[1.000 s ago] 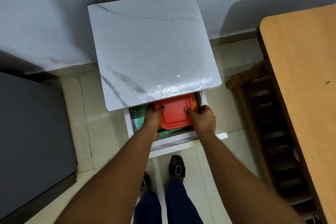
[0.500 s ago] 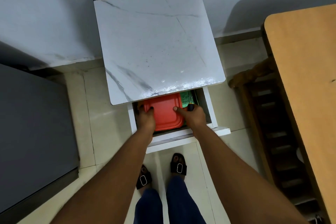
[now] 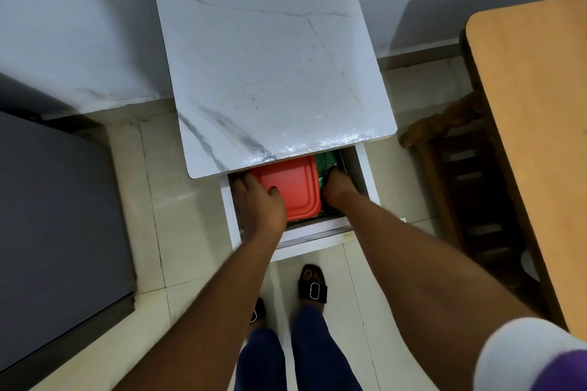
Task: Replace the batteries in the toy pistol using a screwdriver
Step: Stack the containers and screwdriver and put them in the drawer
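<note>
A red lidded plastic box [image 3: 293, 187] lies in the open white drawer [image 3: 368, 174] under the marble-patterned table top [image 3: 270, 73]. My left hand [image 3: 260, 203] grips the box's left side, thumb on the lid and fingers over the far left edge. My right hand [image 3: 338, 189] reaches down into the drawer just right of the box, over green material [image 3: 327, 162]. Its fingers are hidden below the hand, and what they hold cannot be seen. No toy pistol, screwdriver or batteries show.
A wooden table [image 3: 533, 136] stands at the right with a dark wooden chair [image 3: 460, 187] tucked beside it. A dark grey cabinet [image 3: 54, 232] fills the left. My sandalled feet [image 3: 313, 287] stand on the tiled floor before the drawer.
The red box has shifted left in the drawer. My right hand has left the lid and dropped into the drawer's right side; the screwdriver handle seen earlier no longer shows.
</note>
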